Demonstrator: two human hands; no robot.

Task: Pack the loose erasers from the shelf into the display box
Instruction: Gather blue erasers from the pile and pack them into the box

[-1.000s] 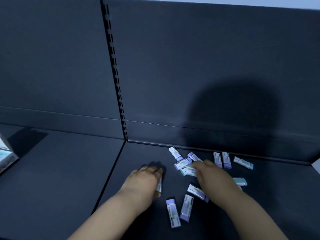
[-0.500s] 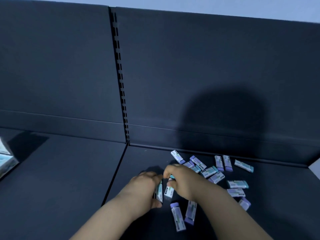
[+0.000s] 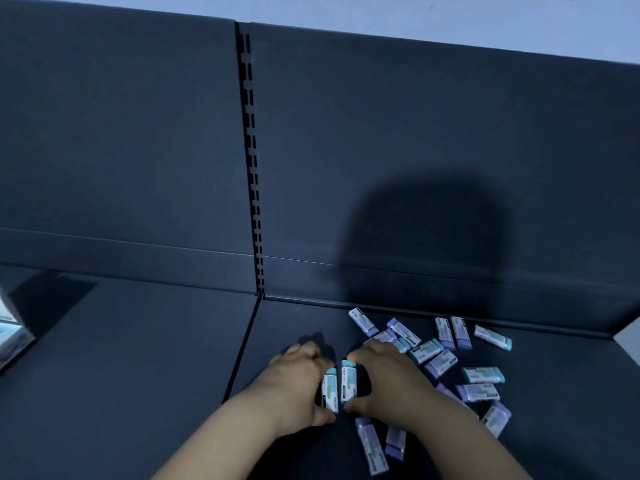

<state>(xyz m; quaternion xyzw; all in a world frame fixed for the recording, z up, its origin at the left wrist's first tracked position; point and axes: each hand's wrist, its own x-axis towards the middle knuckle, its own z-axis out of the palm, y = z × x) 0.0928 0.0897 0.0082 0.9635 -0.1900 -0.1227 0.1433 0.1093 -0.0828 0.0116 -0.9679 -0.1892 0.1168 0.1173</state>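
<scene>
Several small wrapped erasers [image 3: 433, 351] with purple or teal ends lie scattered on the dark shelf [image 3: 138, 358]. My left hand [image 3: 298, 382] grips one teal-ended eraser [image 3: 329, 391] between fingers and thumb. Right beside it, my right hand [image 3: 384, 379] pinches a second teal-ended eraser [image 3: 348, 381], held upright against the first. Two purple erasers [image 3: 372, 445] lie just below my right wrist. The display box [image 3: 10, 337] shows only as a corner at the far left edge.
A dark back panel [image 3: 415, 150] with a slotted upright [image 3: 254, 202] rises behind the shelf. A seam [image 3: 242, 351] divides the shelf into two boards. A pale angled edge [image 3: 627, 337] closes the shelf at the right.
My right hand has brought its eraser left and set it alongside the one in my left hand. The view has shifted slightly; the other erasers lie as before.
</scene>
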